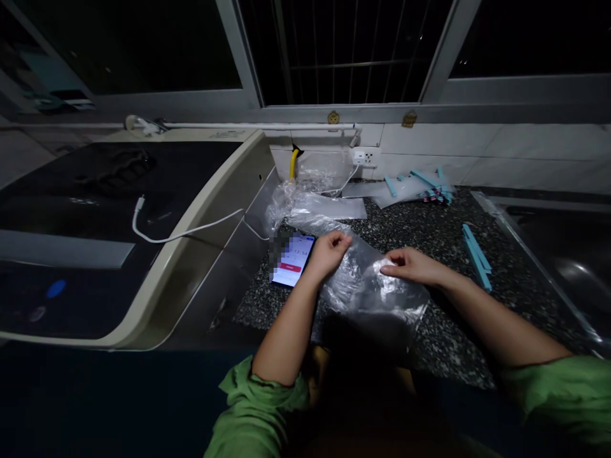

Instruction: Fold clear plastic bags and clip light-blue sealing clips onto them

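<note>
Two bare hands hold a clear plastic bag (356, 280) over the near part of the worktop (420, 226). The left hand (329, 254) pinches it with closed fingers at its left edge; the right hand (415, 266) has thumb and curled fingers closed on the film farther right. Just left of the left hand lies a lit phone (296, 257), with a narrow strip of worktop between it and the beige-rimmed appliance (233, 168). A white cable (162, 242) trails over that rim. Right of the bag, speckled stone runs to a pair of light blue strips (475, 254), giving the right hand side room short of a dark glossy panel's (573, 267) edge. On the far side, crumpled clear plastic (312, 178), flat translucent bags (401, 189) and a heap of blue strips (436, 191) crowd toward the tiled wall (439, 141).
</note>
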`<state>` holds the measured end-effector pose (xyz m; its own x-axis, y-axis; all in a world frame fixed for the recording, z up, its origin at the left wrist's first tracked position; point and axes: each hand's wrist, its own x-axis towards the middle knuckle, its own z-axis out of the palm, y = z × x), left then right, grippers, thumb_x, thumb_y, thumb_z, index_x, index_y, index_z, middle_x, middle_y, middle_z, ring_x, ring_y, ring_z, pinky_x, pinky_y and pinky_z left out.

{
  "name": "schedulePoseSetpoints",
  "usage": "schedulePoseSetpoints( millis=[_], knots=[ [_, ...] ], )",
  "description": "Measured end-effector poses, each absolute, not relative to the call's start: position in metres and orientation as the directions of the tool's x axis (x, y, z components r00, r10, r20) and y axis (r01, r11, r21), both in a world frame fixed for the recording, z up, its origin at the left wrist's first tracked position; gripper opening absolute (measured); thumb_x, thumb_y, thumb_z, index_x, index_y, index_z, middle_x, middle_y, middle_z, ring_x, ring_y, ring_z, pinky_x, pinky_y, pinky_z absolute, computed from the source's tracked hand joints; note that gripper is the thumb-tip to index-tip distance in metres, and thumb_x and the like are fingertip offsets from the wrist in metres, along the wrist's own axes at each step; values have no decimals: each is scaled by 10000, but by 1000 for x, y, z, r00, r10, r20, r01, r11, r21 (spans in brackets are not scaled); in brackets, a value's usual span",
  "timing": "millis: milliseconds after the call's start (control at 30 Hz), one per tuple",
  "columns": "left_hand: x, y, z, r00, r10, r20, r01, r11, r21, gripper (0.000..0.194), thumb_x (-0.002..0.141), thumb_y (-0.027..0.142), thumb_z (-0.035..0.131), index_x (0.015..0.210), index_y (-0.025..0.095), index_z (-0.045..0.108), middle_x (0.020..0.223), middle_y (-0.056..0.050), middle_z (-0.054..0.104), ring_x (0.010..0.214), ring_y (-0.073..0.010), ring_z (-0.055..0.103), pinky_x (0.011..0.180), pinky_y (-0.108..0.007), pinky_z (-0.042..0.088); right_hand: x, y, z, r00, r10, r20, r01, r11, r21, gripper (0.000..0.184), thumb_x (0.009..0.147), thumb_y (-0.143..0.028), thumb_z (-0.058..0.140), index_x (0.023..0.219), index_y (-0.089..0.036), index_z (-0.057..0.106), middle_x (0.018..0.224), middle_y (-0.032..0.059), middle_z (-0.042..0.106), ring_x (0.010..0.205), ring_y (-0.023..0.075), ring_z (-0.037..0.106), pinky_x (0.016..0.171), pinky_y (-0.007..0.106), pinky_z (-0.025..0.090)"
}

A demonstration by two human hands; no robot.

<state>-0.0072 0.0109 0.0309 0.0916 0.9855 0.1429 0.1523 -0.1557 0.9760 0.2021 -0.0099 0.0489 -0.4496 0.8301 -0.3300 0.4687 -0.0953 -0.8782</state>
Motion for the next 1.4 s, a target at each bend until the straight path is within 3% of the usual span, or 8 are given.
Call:
schedulePoseSetpoints(
  millis=[200,333,567,700,900,1067,1167,1400],
  knots=[
    [-14,18,30,-38,987,154,108,-149,983,266,683,392,590,594,155,509,494,62,393,499,-69,334,501,-207,264,215,-3,47,-433,841,-326,509,-70,-858,453,524,-574,689,595,-136,597,568,-19,555,521,95,462,504,233,346],
    [-16,17,32,-68,981,182,57,-178,982,276,689,419,592,629,160,519,501,62,383,502,-66,319,504,-203,266,223,0,52,-434,843,-317,496,-71,-866,438,516,-547,715,623,-137,605,598,-14,581,546,101,493,534,238,368],
    [-12,15,33,30,984,177,-46,-175,983,342,630,487,623,647,158,530,563,48,439,549,-73,363,535,-205,295,229,-1,62,-510,816,-271,354,-88,-931,549,575,-524,700,979,-157,637,913,53,667,816,171,603,751,308,444],
    [-6,13,28,123,971,204,-3,-206,979,342,647,494,610,665,157,555,582,39,467,574,-84,393,556,-213,319,216,-7,51,-577,749,-326,286,-189,-939,590,576,-478,717,1070,-174,606,947,47,671,838,182,614,750,316,463],
    [-6,13,23,190,957,219,55,-234,971,319,681,467,587,704,149,577,614,30,513,604,-95,439,592,-220,351,206,-11,39,-500,777,-381,317,-245,-916,409,541,-455,747,766,-135,628,688,-5,638,587,113,557,572,238,426],
    [-5,10,26,249,948,198,99,-229,969,271,670,408,611,732,146,580,669,21,551,648,-102,470,639,-222,370,206,-10,37,-461,810,-362,408,-169,-897,408,484,-479,760,624,-144,574,583,-32,573,527,97,493,516,225,370],
    [-6,11,26,287,942,172,110,-211,971,267,661,400,616,636,141,555,591,34,501,592,-92,431,590,-216,340,205,-11,39,-482,804,-348,452,-112,-885,421,492,-515,737,598,-145,565,566,-35,550,522,92,465,504,221,344],
    [-17,23,20,-1,987,160,5,-160,987,277,647,395,607,569,146,514,506,61,416,518,-67,349,522,-202,264,228,-2,51,-461,820,-340,580,-12,-815,486,546,-614,658,569,-134,588,517,-23,517,495,87,421,494,232,293]
  ],
)
